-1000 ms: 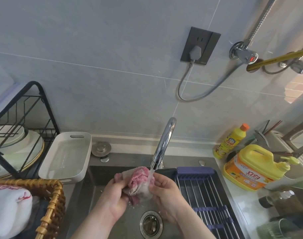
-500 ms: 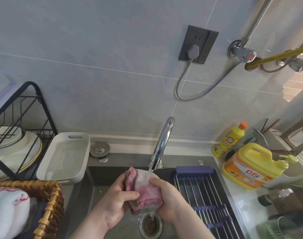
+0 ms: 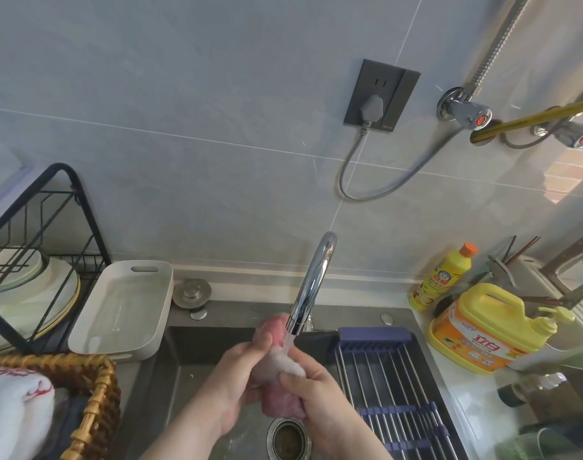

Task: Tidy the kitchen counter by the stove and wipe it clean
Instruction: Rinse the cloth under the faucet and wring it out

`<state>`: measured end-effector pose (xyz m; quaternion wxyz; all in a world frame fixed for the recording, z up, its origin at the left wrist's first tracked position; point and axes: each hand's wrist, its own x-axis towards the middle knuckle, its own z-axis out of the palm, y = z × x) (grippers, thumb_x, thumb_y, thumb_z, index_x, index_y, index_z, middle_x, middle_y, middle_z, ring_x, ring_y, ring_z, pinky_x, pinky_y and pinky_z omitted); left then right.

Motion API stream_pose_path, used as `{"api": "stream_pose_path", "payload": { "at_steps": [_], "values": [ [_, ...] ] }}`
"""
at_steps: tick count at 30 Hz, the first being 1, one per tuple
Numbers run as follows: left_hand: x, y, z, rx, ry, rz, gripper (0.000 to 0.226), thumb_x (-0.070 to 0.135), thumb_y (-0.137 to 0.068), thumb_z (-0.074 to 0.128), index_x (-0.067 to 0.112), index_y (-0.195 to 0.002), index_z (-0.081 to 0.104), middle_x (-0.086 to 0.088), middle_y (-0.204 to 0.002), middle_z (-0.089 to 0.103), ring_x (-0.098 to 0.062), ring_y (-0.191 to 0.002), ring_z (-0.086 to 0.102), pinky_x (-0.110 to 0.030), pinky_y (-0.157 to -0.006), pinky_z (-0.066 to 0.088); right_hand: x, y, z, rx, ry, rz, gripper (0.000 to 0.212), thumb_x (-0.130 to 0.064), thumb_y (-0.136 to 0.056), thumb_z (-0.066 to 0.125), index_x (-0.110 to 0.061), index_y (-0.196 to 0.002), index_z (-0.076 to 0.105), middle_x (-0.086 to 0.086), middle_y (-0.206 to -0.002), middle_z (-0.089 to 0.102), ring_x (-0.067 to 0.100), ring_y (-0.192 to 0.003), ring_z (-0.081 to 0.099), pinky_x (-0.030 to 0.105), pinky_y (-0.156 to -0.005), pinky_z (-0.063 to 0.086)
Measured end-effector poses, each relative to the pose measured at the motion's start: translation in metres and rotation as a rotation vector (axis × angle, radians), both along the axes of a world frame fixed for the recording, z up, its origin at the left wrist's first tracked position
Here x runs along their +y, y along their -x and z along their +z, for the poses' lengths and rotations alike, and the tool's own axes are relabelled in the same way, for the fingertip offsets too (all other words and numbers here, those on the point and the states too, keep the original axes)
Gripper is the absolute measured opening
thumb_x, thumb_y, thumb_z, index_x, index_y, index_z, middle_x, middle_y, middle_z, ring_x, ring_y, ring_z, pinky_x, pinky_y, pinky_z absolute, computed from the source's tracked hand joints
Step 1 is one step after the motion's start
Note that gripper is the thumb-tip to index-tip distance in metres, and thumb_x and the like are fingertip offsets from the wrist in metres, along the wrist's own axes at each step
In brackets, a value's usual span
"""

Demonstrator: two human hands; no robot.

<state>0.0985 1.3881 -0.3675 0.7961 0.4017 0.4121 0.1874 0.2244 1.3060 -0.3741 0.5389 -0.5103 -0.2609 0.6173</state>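
A wet pink-and-white cloth (image 3: 276,363) is bunched between both my hands over the dark sink (image 3: 190,356). My left hand (image 3: 240,376) grips its left side with the thumb on top. My right hand (image 3: 313,386) pinches its right end, fingers curled round it. Water runs from the chrome tap (image 3: 311,287) onto the cloth. The drain (image 3: 288,441) lies just below my hands.
A white tray (image 3: 117,313) and black dish rack (image 3: 34,260) with plates stand at the left, a wicker basket (image 3: 94,393) in front. A blue roll-up rack (image 3: 393,386) covers the sink's right side. Yellow detergent jug (image 3: 485,330) and bottle (image 3: 442,277) stand on the right counter.
My hands have turned and rubbed the cloth under the running water; it has shifted from a loose bundle to a tighter roll held end to end.
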Motion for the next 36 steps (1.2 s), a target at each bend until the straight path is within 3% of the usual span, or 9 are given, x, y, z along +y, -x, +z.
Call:
{"api": "stream_pose_path", "payload": {
  "at_steps": [4,9,12,15,21,25,28,32,36],
  "values": [
    [-0.001,0.0,-0.003,-0.058,0.167,0.087,0.064,0.035,-0.071,0.072,-0.003,-0.12,0.059,-0.022,-0.1,0.069,-0.037,-0.086,0.067,-0.04,-0.065,0.052,0.001,0.003,0.003,-0.156,0.096,0.104,0.069,0.003,-0.048,0.048,-0.019,-0.108,0.075,0.023,-0.073,0.063,0.028,-0.058,0.057,0.028,-0.05,0.039],
    [0.0,0.015,-0.012,-0.229,0.448,0.157,0.052,0.02,-0.074,0.051,-0.004,-0.119,0.058,-0.032,-0.101,0.065,-0.04,-0.084,0.063,-0.046,-0.078,0.049,-0.006,-0.01,-0.003,-0.129,0.203,-0.291,0.029,-0.01,-0.066,0.068,-0.009,-0.093,0.075,0.018,-0.094,0.071,0.03,-0.076,0.066,0.045,-0.077,0.052],
    [-0.007,0.015,-0.007,-0.252,0.476,0.198,0.045,0.022,-0.077,0.048,-0.006,-0.11,0.059,-0.03,-0.092,0.066,-0.039,-0.083,0.06,-0.046,-0.083,0.046,-0.01,-0.002,-0.002,-0.03,0.334,-0.207,0.05,-0.053,-0.085,0.064,-0.014,-0.115,0.07,0.011,-0.111,0.072,0.03,-0.103,0.068,0.049,-0.101,0.047],
    [-0.01,0.015,-0.005,-0.196,0.478,0.143,0.046,0.019,-0.079,0.05,-0.011,-0.112,0.062,-0.035,-0.104,0.065,-0.043,-0.091,0.061,-0.048,-0.09,0.044,-0.006,0.013,0.015,0.307,0.28,-0.153,0.055,-0.048,-0.093,0.048,-0.003,-0.118,0.068,0.023,-0.121,0.066,0.038,-0.112,0.064,0.053,-0.107,0.041],
    [-0.007,0.014,-0.012,-0.014,0.148,0.167,0.026,0.002,-0.087,0.057,-0.002,-0.111,0.065,-0.031,-0.102,0.069,-0.045,-0.095,0.068,-0.051,-0.091,0.051,0.002,0.015,0.002,-0.16,0.229,-0.355,0.009,-0.001,-0.095,0.055,0.003,-0.103,0.058,0.02,-0.086,0.073,0.036,-0.079,0.07,0.047,-0.075,0.057],
    [-0.01,0.001,-0.018,0.217,-0.105,0.24,0.014,0.017,-0.092,0.064,0.007,-0.1,0.07,-0.013,-0.088,0.076,-0.029,-0.086,0.073,-0.046,-0.086,0.056,0.007,0.017,0.001,-0.317,0.222,-0.41,0.013,-0.017,-0.098,0.056,-0.006,-0.094,0.06,0.019,-0.087,0.072,0.027,-0.079,0.068,0.051,-0.082,0.054],
    [-0.01,-0.005,-0.019,0.361,-0.197,0.297,0.022,0.032,-0.092,0.064,0.011,-0.099,0.065,-0.009,-0.094,0.073,-0.02,-0.084,0.069,-0.037,-0.075,0.055,0.005,0.017,0.004,-0.259,0.183,-0.388,0.026,-0.03,-0.098,0.055,-0.005,-0.101,0.061,0.018,-0.093,0.074,0.03,-0.09,0.072,0.051,-0.089,0.055],
    [-0.017,-0.005,-0.009,0.176,-0.197,0.129,0.039,0.046,-0.087,0.066,0.016,-0.111,0.061,0.0,-0.103,0.071,-0.012,-0.094,0.067,-0.022,-0.072,0.048,-0.003,0.014,0.014,0.064,0.08,-0.328,0.03,-0.02,-0.091,0.058,0.004,-0.107,0.064,0.032,-0.108,0.067,0.042,-0.099,0.067,0.05,-0.09,0.054],
    [-0.022,-0.001,-0.014,0.041,-0.22,-0.031,0.031,0.002,-0.09,0.064,0.022,-0.113,0.064,0.006,-0.102,0.075,-0.009,-0.099,0.069,-0.013,-0.074,0.051,-0.009,0.01,0.013,0.312,0.039,-0.303,0.023,0.0,-0.087,0.059,0.011,-0.108,0.06,0.038,-0.113,0.062,0.042,-0.098,0.066,0.046,-0.085,0.056]
  ]
}}
